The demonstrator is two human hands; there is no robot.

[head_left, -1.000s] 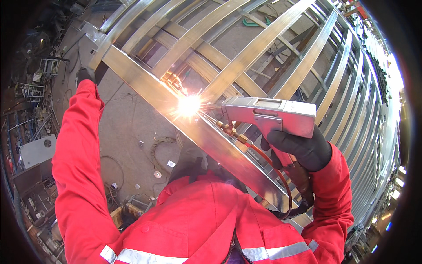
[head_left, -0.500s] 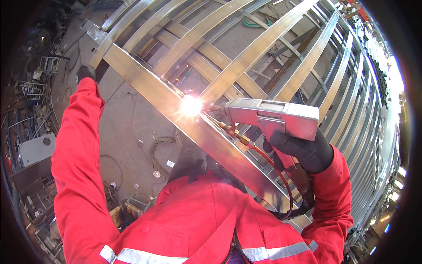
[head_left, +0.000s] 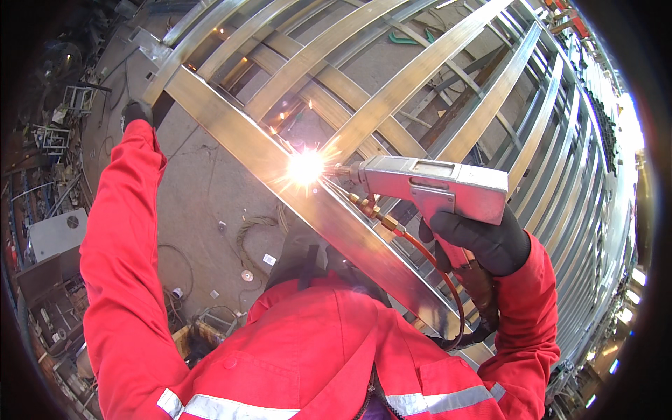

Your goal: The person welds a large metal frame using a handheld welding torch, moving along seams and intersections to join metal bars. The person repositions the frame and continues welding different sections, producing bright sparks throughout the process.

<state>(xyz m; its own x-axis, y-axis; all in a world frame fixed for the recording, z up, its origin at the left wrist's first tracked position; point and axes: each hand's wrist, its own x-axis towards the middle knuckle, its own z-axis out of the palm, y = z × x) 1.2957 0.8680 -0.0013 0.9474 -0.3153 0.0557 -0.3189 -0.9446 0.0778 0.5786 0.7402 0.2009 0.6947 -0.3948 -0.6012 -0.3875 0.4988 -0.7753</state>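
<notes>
1. Our right hand (head_left: pixel 481 241), in a black glove at centre right of the frame, is clenched around the grip of the welding gun (head_left: pixel 435 185).
2. The gun lies level, its nozzle pointing left at a bright spark (head_left: pixel 305 168) near the middle of the frame.
3. The spark sits on the upper edge of the wide steel beam (head_left: pixel 231 129) that runs from upper left to lower right.
4. An orange hose (head_left: pixel 427 255) drops from the gun's front and curves down past our right sleeve.
5. Our left hand (head_left: pixel 136 110), also gloved, is at upper left, against the beam's lower edge; we cannot tell whether it is gripping.
6. Thinner steel bars (head_left: pixel 413 77) cross behind, filling the upper right.
7. Concrete floor (head_left: pixel 210 196) with cables and scraps shows at left.
</notes>
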